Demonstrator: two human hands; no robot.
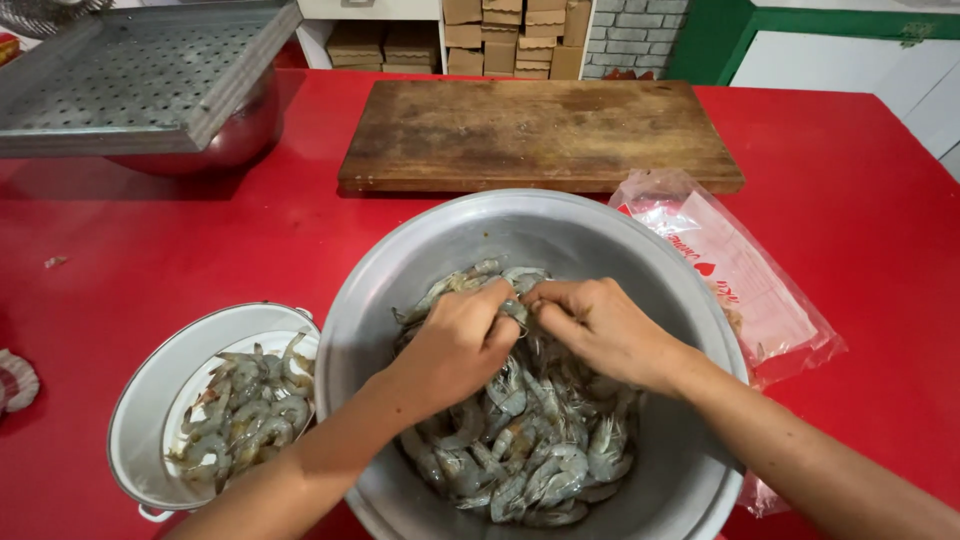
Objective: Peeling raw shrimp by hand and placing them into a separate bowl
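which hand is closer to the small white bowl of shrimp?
Left. The left hand is over the big metal basin, on the side toward the small white bowl. The right hand is further off, past the left one.

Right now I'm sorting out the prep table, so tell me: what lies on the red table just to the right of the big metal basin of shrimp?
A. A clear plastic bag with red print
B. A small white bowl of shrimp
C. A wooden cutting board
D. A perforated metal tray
A: the clear plastic bag with red print lies against the right rim of the big metal basin; the other three are elsewhere.
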